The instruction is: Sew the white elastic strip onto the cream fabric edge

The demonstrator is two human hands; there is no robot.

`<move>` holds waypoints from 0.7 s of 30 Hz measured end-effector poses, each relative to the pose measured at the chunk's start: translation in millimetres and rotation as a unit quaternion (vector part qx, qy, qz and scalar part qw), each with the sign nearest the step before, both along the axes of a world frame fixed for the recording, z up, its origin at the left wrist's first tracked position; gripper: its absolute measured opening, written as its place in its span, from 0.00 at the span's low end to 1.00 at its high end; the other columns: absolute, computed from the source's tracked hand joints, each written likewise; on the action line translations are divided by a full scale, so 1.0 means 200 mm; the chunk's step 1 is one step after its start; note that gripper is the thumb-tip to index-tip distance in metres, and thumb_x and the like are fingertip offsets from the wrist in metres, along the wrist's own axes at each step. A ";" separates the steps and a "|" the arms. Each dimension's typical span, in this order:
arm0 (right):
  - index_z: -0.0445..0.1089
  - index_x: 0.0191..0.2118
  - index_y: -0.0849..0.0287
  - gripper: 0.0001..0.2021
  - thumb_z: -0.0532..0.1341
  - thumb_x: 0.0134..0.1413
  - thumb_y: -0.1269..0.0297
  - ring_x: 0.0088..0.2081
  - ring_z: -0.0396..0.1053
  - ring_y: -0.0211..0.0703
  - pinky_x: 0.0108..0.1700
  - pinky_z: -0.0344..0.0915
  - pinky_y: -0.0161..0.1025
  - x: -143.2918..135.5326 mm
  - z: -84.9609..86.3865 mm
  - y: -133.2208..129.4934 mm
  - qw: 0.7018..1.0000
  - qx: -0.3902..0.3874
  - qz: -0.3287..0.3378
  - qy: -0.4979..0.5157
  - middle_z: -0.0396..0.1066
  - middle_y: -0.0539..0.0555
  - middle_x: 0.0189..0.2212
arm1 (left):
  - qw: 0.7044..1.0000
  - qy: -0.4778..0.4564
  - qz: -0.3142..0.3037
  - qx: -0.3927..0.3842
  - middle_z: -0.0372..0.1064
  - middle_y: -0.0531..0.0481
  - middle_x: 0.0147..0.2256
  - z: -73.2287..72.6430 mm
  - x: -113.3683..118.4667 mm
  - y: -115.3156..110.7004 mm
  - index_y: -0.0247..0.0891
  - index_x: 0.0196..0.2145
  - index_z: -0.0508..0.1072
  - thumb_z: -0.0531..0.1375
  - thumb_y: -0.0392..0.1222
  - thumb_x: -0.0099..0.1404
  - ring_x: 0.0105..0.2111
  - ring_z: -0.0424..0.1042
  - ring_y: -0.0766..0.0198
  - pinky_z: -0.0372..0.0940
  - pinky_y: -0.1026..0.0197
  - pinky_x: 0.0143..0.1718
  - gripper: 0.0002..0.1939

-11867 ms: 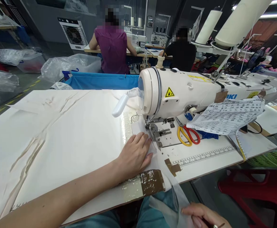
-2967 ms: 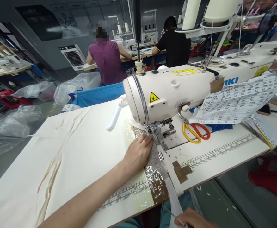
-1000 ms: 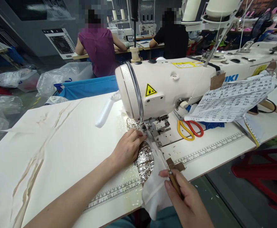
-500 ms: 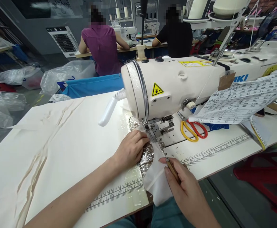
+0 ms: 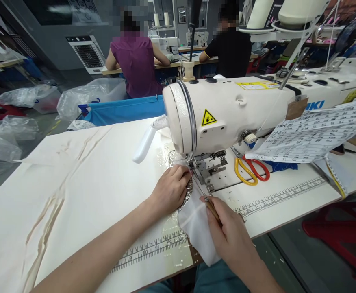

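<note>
My left hand (image 5: 170,187) is closed, its fingertips pressing thin white fabric (image 5: 198,232) onto the bed just left of the presser foot. The sewing machine (image 5: 226,110) has its head directly above. In my right hand (image 5: 233,230) is an awl (image 5: 213,211) with a wooden handle, gripped between thumb and fingers. Its thin metal shaft points up and left over the fabric toward the needle area, where the tip is hard to make out. From there the fabric hangs over the table's front edge toward my lap.
Scissors (image 5: 251,171) with yellow and red handles lie right of the needle area. A written paper sheet (image 5: 312,132) leans against the machine. Ruler tape (image 5: 153,250) runs along the front edge. Further back, two people sit beyond a blue cloth bin (image 5: 126,110).
The view has shifted a little, so the machine appears farther right. My right hand and the awl have moved left, closer to my left hand, and the fabric has swung slightly left.
</note>
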State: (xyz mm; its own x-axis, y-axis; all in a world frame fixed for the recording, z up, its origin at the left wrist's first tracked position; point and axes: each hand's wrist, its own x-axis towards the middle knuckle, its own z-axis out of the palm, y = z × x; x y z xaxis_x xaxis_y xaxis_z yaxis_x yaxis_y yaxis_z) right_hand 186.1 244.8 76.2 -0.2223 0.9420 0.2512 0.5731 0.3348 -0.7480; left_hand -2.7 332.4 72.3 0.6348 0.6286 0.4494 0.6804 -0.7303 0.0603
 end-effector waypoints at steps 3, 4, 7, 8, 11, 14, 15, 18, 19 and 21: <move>0.64 0.50 0.61 0.13 0.47 0.66 0.71 0.43 0.74 0.47 0.41 0.72 0.40 -0.02 0.01 0.00 0.999 0.035 0.015 -0.022 0.74 0.60 0.42 | 1.000 -0.009 0.007 -0.013 0.65 0.36 0.45 0.00 0.00 0.00 0.28 0.51 0.68 0.46 0.31 0.69 0.44 0.65 0.51 0.71 0.47 0.41 0.17; 0.63 0.51 0.60 0.13 0.47 0.66 0.71 0.42 0.74 0.46 0.40 0.72 0.39 -0.02 0.01 -0.01 0.998 0.047 0.023 -0.023 0.74 0.60 0.42 | 1.000 -0.015 0.008 -0.020 0.65 0.37 0.45 -0.01 0.00 0.00 0.29 0.52 0.68 0.47 0.30 0.69 0.44 0.65 0.51 0.71 0.46 0.42 0.18; 0.61 0.53 0.59 0.14 0.48 0.65 0.73 0.42 0.74 0.45 0.40 0.72 0.38 -0.04 0.04 -0.01 0.994 0.091 0.053 0.005 0.73 0.58 0.41 | 0.998 -0.040 -0.003 -0.047 0.64 0.38 0.45 0.00 0.00 0.00 0.31 0.53 0.68 0.49 0.29 0.66 0.46 0.65 0.52 0.70 0.47 0.45 0.19; 0.61 0.54 0.59 0.15 0.48 0.65 0.74 0.42 0.74 0.44 0.40 0.71 0.38 -0.05 0.06 -0.01 0.992 0.104 0.062 0.020 0.73 0.58 0.41 | 0.998 -0.047 -0.007 -0.052 0.64 0.38 0.45 0.00 0.00 0.00 0.31 0.53 0.68 0.50 0.30 0.65 0.46 0.65 0.52 0.70 0.47 0.45 0.19; 0.60 0.55 0.58 0.16 0.49 0.64 0.74 0.40 0.73 0.43 0.41 0.71 0.37 -0.08 0.11 -0.03 0.986 0.131 0.090 0.057 0.72 0.56 0.40 | 0.999 -0.026 -0.002 -0.047 0.65 0.37 0.42 0.02 0.03 0.01 0.29 0.47 0.70 0.51 0.32 0.65 0.42 0.65 0.51 0.71 0.48 0.42 0.15; 0.59 0.56 0.59 0.16 0.48 0.64 0.74 0.37 0.72 0.43 0.39 0.70 0.37 -0.12 0.15 -0.07 0.978 0.155 0.121 0.073 0.72 0.56 0.37 | 0.998 0.051 0.036 -0.022 0.66 0.39 0.36 0.04 0.06 0.03 0.30 0.37 0.71 0.49 0.31 0.68 0.34 0.64 0.55 0.69 0.52 0.34 0.11; 0.59 0.56 0.59 0.16 0.48 0.64 0.73 0.36 0.72 0.43 0.38 0.71 0.37 -0.13 0.15 -0.08 0.976 0.166 0.125 0.068 0.72 0.56 0.37 | 0.997 0.061 0.049 -0.012 0.66 0.41 0.34 0.03 0.07 0.04 0.31 0.34 0.71 0.48 0.30 0.69 0.32 0.63 0.56 0.68 0.54 0.32 0.12; 0.59 0.55 0.61 0.16 0.48 0.64 0.73 0.37 0.74 0.45 0.37 0.71 0.37 -0.11 0.13 -0.10 0.978 0.180 0.100 0.032 0.74 0.58 0.38 | 0.996 -0.009 0.083 -0.009 0.68 0.44 0.33 0.01 0.07 0.07 0.32 0.33 0.70 0.51 0.33 0.72 0.31 0.65 0.59 0.66 0.59 0.29 0.11; 0.60 0.55 0.62 0.15 0.48 0.65 0.73 0.37 0.75 0.45 0.36 0.71 0.37 -0.09 0.11 -0.10 0.982 0.175 0.074 0.013 0.75 0.59 0.38 | 0.995 -0.052 0.084 -0.021 0.68 0.45 0.34 0.00 0.06 0.07 0.33 0.33 0.70 0.53 0.36 0.72 0.32 0.66 0.60 0.66 0.60 0.29 0.10; 0.61 0.53 0.63 0.13 0.48 0.66 0.71 0.35 0.76 0.46 0.33 0.71 0.38 -0.04 0.07 -0.07 0.987 0.155 0.017 -0.033 0.76 0.60 0.38 | 0.989 -0.119 0.074 -0.052 0.69 0.47 0.35 -0.02 0.03 0.08 0.34 0.33 0.70 0.55 0.37 0.71 0.34 0.68 0.61 0.67 0.60 0.32 0.08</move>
